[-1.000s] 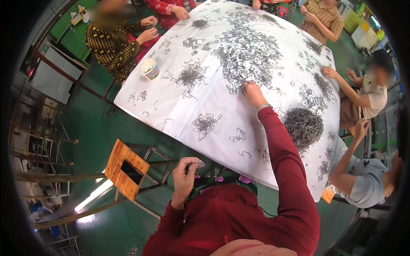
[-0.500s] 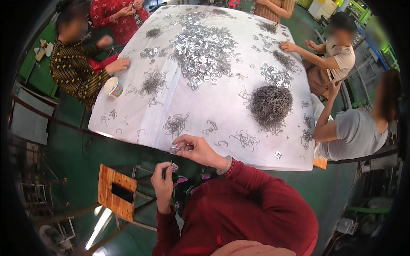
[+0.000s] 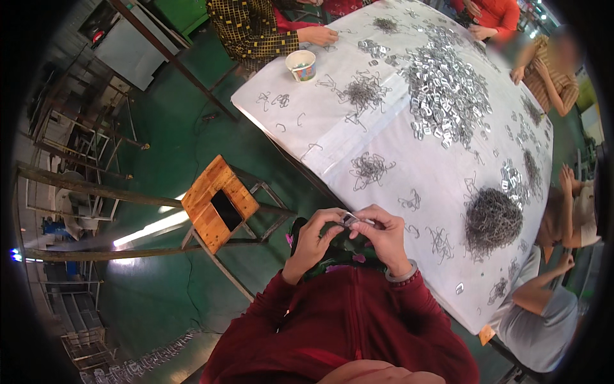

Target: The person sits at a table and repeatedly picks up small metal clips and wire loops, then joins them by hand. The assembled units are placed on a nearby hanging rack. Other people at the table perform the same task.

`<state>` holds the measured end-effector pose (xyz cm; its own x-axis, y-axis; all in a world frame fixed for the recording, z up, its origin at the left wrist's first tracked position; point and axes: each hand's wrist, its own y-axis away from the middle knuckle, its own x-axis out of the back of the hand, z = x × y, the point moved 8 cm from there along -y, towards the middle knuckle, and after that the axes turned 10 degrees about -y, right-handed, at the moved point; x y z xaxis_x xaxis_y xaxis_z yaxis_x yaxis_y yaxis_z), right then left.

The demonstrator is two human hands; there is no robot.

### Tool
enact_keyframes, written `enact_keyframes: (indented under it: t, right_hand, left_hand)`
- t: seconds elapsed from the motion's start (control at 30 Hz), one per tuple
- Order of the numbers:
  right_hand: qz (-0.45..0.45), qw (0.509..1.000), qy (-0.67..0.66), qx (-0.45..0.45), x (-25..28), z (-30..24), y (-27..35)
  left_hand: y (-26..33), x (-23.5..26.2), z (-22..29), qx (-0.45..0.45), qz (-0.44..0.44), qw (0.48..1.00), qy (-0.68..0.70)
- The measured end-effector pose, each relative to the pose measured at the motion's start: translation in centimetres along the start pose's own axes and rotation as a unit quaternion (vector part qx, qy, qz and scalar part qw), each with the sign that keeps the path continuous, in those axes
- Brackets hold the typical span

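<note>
At the surface (image 3: 409, 173) edge, my left hand (image 3: 313, 240) and right hand (image 3: 384, 233) pinch one small metal clip (image 3: 349, 219); wire heap (image 3: 492, 221) at 3 o'clock and clip pile (image 3: 448, 96) at 1 o'clock remain unworked.

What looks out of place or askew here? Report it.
Nothing stands out. Both hands, left hand and right hand, pinch a small metal piece at the table edge. The wire tangles and flat metal clips lie in sorted heaps.

silver metal clips (image 3: 448, 89); white table cover (image 3: 422, 173); orange wooden stool (image 3: 217, 201); green floor (image 3: 166, 128)
</note>
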<state>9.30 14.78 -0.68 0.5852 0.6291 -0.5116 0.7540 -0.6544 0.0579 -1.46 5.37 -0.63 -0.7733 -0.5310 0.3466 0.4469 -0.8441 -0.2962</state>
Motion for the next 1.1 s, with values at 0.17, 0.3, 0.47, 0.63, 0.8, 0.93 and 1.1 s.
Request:
enact_keyframes:
  t: [0.17,0.3,0.47,0.63,0.8,0.93,1.1]
  right_hand:
    - [-0.012,0.999,-0.038,-0.003,1.0,-0.5,-0.2]
    - [-0.029,0.999,-0.021,-0.024,1.0,-0.8,0.4]
    - [-0.041,0.995,-0.079,-0.040,1.4,-0.1,1.7]
    - [-0.042,0.993,-0.092,-0.057,1.4,0.4,2.0]
    - [-0.064,0.996,-0.040,-0.053,1.4,0.0,1.8]
    - [-0.066,0.997,-0.014,-0.039,0.3,-0.5,1.7]
    - [-0.051,0.998,0.019,-0.024,0.1,-0.1,2.1]
  left_hand:
    - [-5.9,1.2,-4.4,0.032,0.085,0.995,-0.036]
    - [-16.8,-0.3,-11.1,0.036,0.076,0.988,-0.126]
    - [-24.4,-4.4,-15.2,-0.010,0.014,0.940,-0.340]
    - [-24.1,-6.7,-16.3,-0.039,-0.040,0.868,-0.494]
    - [-22.2,-6.6,-14.3,-0.026,-0.104,0.906,-0.409]
    - [-20.8,-4.5,-16.3,0.004,-0.106,0.890,-0.443]
    - [-18.9,-1.9,-14.2,0.015,-0.055,0.941,-0.334]
